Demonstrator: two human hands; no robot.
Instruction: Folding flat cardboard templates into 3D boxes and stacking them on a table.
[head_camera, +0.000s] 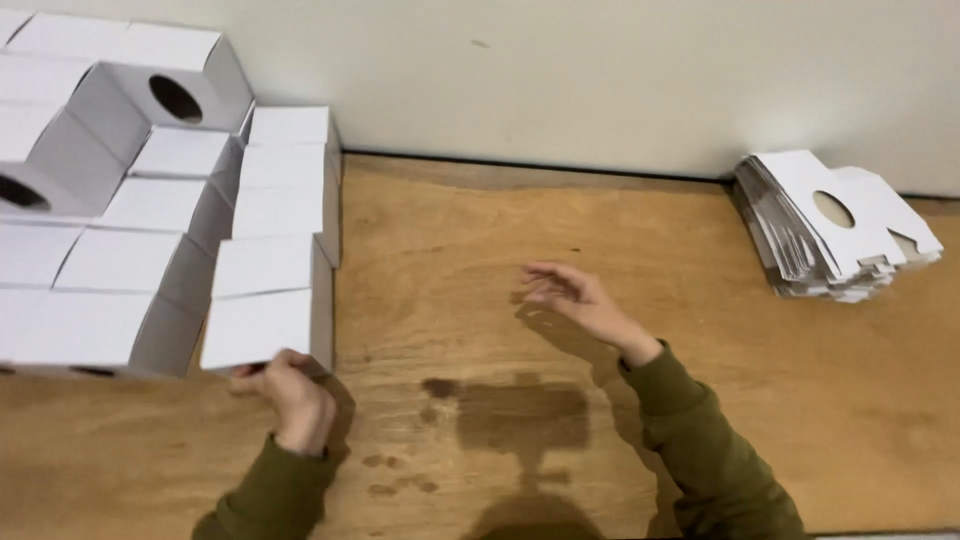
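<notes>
- A folded white box (262, 326) is gripped at its near edge by the left hand (283, 388), fingers curled around the bottom rim; it sits at the near right corner of a stack of assembled white boxes (130, 230) at the left of the tabletop (460, 250).
- The right hand (568, 297) is held over the bare middle of the tabletop, fingers loosely spread and empty, touching nothing.
- A pile of flat, unfolded box blanks (835, 225), each with a round cut-out, lies at the far right by the wall (600, 70), well apart from both hands.
- The step in hand is judged to be the seating of a finished box against the stack.
- For the next move, a release by the left hand and a long reach to the right for a fresh blank would seem to be called for.
</notes>
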